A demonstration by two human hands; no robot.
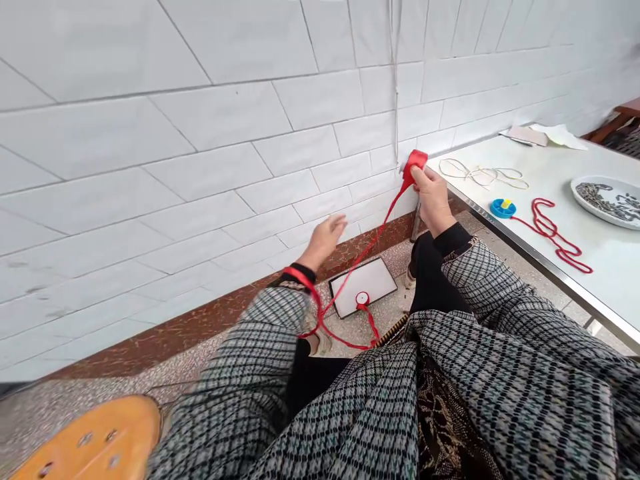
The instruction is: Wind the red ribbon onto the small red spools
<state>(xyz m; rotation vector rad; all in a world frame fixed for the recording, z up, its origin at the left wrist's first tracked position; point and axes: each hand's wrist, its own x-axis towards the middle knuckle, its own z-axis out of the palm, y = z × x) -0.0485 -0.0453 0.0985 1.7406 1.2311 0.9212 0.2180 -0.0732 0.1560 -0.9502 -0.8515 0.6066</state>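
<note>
My right hand (434, 199) grips a roll of red ribbon (416, 160), held up by the wall near the table's corner. A strand of red ribbon (379, 233) hangs slanting from it toward my lap. Out in front of the tiles, my left hand (327, 239) has its fingers stretched out, with nothing visible in them. Red ribbon lies over the left wrist and loops down below it. Lower down, a small white spool (363, 299) with red ribbon around it sits over a white, dark-edged board (385, 280) on the floor.
To the right stands a white table (530, 160) bearing a blue reel (503, 209), red cord (545, 227), pale string (483, 175), papers (547, 137) and a plate (580, 200) of sunflower seeds. An orange stool (95, 437) is at lower left. The tiled wall (225, 133) is close ahead.
</note>
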